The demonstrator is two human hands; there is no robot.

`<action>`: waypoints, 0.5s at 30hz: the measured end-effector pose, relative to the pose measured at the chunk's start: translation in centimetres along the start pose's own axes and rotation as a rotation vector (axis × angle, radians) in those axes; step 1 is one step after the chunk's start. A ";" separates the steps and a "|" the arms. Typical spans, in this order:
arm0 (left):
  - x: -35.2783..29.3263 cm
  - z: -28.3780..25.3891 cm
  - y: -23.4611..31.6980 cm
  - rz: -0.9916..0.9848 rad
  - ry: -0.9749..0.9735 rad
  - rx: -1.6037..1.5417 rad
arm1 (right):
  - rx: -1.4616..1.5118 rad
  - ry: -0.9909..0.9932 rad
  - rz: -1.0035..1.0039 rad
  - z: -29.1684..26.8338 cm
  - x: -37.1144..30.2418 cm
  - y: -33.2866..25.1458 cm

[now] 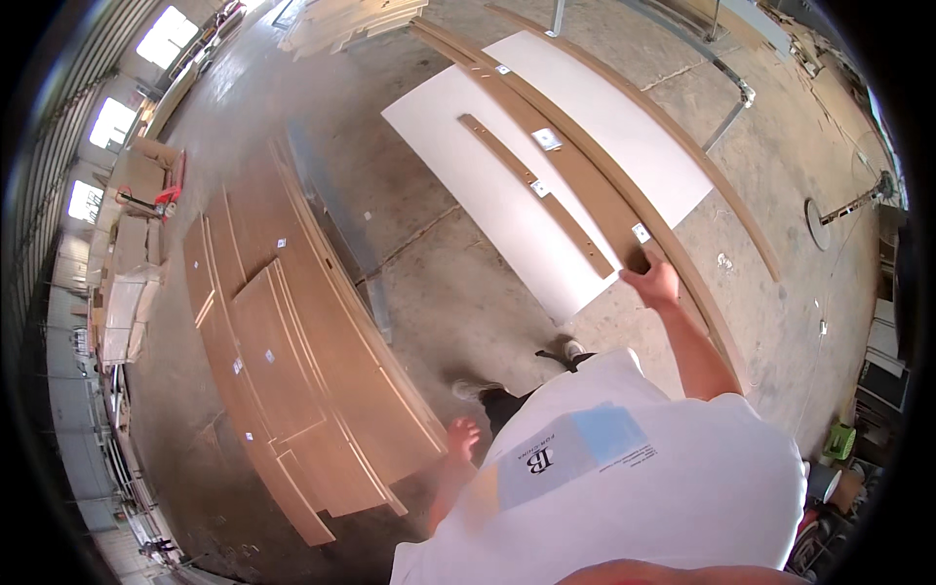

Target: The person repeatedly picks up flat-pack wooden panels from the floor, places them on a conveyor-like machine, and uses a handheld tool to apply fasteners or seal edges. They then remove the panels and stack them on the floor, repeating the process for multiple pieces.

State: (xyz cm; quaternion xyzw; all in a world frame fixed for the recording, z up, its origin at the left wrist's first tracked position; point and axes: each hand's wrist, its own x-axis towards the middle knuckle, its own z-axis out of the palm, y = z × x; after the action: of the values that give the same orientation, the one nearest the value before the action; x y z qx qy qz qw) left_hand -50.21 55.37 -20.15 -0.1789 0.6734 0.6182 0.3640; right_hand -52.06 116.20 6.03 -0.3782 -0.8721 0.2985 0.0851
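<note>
Over the near part of a long brown board [585,175], at its left edge, is my right hand [654,281]. Its thumb is spread from its bent fingers, with a dark shadow on the board between them; I cannot make out how firmly it touches. A short, narrow brown strip [536,190] lies on a white panel [444,132], its near end close to my thumb. My left hand [463,439] hangs low, slightly blurred, its fingers loosely apart and nothing in them. It is beside the near right edge of the stacked brown panels [361,400].
A second white panel [624,127] and a curved-looking brown strip [721,180] lie beyond the long board. Metal frame bars [726,122] stand at the far right. A red pallet truck [168,195] and wrapped stacks [132,253] line the left wall. A round-based stand [817,224] is at right.
</note>
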 end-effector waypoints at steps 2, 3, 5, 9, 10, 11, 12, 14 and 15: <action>-1.8 6.0 0.4 0.143 0.008 0.428 | 0.070 0.030 0.047 -4.3 2.3 2.6; -2.9 8.1 0.3 0.204 0.040 0.587 | -0.019 0.017 0.109 -6.1 3.9 3.8; -4.7 11.6 0.8 0.210 0.165 0.732 | -0.113 -0.059 0.203 -10.0 7.4 4.9; -8.6 16.4 5.5 0.115 0.125 0.635 | -0.284 -0.114 0.212 -13.3 14.5 10.8; -9.8 17.1 6.7 0.085 0.110 0.613 | -0.303 -0.147 0.219 -13.9 15.6 11.0; -10.6 17.3 7.2 0.061 0.093 0.590 | -0.325 -0.160 0.232 -14.0 17.1 12.1; -10.7 16.1 5.5 0.040 0.072 0.376 | -0.345 -0.175 0.242 -14.0 18.7 13.2; -11.0 12.1 -1.5 0.008 0.062 -0.060 | -0.367 -0.205 0.211 -13.0 21.6 13.5; -12.2 11.7 -3.5 0.095 0.071 -0.074 | -0.391 -0.240 0.194 -13.0 22.8 13.1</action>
State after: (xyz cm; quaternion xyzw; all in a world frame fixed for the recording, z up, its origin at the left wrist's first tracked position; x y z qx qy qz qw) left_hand -36.45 63.45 -13.62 -0.1819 0.6701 0.6525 0.3033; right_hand -55.17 145.33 7.09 -0.4312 -0.8769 0.1733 -0.1229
